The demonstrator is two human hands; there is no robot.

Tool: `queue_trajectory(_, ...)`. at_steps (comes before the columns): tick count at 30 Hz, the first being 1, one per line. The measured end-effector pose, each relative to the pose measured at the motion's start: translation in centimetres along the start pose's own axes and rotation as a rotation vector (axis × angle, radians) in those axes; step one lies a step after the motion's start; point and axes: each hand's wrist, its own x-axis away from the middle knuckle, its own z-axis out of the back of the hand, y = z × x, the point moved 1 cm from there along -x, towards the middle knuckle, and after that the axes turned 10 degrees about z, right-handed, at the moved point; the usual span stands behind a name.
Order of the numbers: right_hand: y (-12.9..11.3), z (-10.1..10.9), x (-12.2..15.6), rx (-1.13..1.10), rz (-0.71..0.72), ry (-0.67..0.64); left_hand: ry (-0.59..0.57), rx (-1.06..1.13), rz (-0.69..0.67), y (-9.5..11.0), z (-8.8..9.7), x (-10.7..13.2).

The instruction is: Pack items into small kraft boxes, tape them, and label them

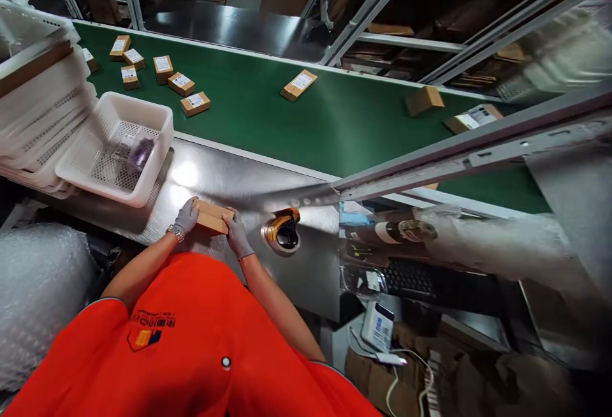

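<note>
A small brown cardboard box (211, 217) lies on the steel worktop (229, 178) just in front of me. My left hand (186, 216), in a grey glove with a wristwatch, grips its left end. My right hand (236, 232), also gloved, grips its right end. Both hands have their fingers closed round the box. A tape dispenser (283, 232) with an orange body sits just right of my right hand.
A white plastic basket (160, 120) holds a purple packet (141, 151), beside stacked white baskets (38, 124). The green conveyor belt (335, 124) carries several labelled boxes (195, 103). Bubble wrap (38, 289) is at my left; a keyboard (411, 277) and metal frame bar (468, 149) at right.
</note>
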Motion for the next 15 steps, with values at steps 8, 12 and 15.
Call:
queue_trajectory(8, 0.3, 8.7, -0.4, 0.581, 0.319, 0.217, 0.018, -0.094, -0.059, 0.7, -0.1, -0.2)
queue_trajectory(12, -0.5, 15.1, -1.2, 0.969, 0.192, 0.454, -0.003, -0.13, -0.043, 1.5, -0.1, -0.3)
queue_trajectory(15, -1.2, 16.4, -2.0, 0.984, 0.076, 0.386, -0.024, -0.118, -0.054, 2.3, 0.2, -0.5)
